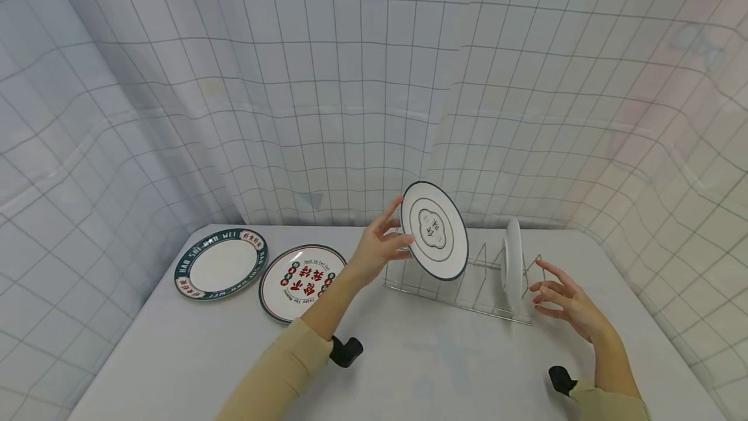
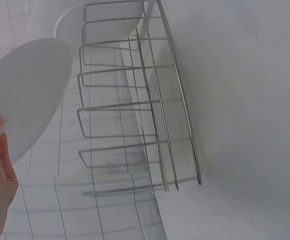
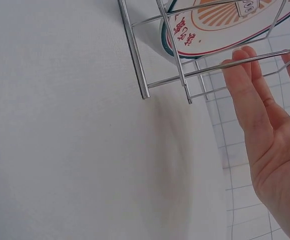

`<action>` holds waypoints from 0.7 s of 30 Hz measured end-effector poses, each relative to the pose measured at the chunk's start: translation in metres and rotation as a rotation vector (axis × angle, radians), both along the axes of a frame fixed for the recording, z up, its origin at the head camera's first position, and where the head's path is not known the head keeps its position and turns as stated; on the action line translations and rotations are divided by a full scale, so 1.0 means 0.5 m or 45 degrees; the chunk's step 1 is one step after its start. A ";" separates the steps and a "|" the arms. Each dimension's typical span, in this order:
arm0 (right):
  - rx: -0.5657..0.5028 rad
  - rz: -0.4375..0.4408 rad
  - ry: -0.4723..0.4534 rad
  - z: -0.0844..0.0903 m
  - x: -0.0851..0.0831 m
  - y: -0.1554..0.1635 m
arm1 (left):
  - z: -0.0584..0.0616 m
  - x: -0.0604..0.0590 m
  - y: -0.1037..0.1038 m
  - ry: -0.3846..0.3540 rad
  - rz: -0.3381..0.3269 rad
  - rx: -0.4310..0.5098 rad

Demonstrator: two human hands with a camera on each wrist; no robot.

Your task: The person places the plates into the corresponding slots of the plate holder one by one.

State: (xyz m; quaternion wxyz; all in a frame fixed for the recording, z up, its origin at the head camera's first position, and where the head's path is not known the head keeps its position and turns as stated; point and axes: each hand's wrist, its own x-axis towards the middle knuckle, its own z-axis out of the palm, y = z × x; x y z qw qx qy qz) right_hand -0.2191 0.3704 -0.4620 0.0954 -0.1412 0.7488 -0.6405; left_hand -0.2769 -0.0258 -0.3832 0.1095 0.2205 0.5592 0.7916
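Left hand [image 1: 376, 249] pinches the green-rimmed plate [image 1: 435, 230] by its left edge, holding it nearly upright in the air above the left end of the wire rack [image 1: 461, 284]. The plate's face looks toward the camera, roughly in line with the slot wires below it. The rack sits near the tabletop's [image 1: 409, 356] far edge, right of centre. A second plate [image 1: 513, 265] stands on edge in the rack's right end. Right hand [image 1: 563, 301] hovers with fingers spread, holding nothing, just beside that standing plate and the rack's right end. Left hand is the nearer one to the free slots. Two more plates [image 1: 221, 264] [image 1: 302, 280] lie flat toward the far left corner.
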 end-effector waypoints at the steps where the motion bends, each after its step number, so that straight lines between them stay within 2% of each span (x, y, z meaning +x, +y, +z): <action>1: 0.001 -0.002 0.000 0.000 0.000 0.000 | 0.000 -0.001 0.013 -0.002 -0.012 -0.001; 5: 0.012 -0.013 -0.001 0.000 0.000 0.000 | 0.002 -0.001 0.062 -0.010 -0.046 -0.004; 10: 0.029 -0.022 -0.005 0.001 -0.001 -0.001 | 0.005 0.002 0.112 -0.006 -0.049 -0.040; 21: 0.002 -0.006 -0.003 0.000 -0.001 -0.001 | 0.014 0.009 0.191 0.001 -0.028 -0.184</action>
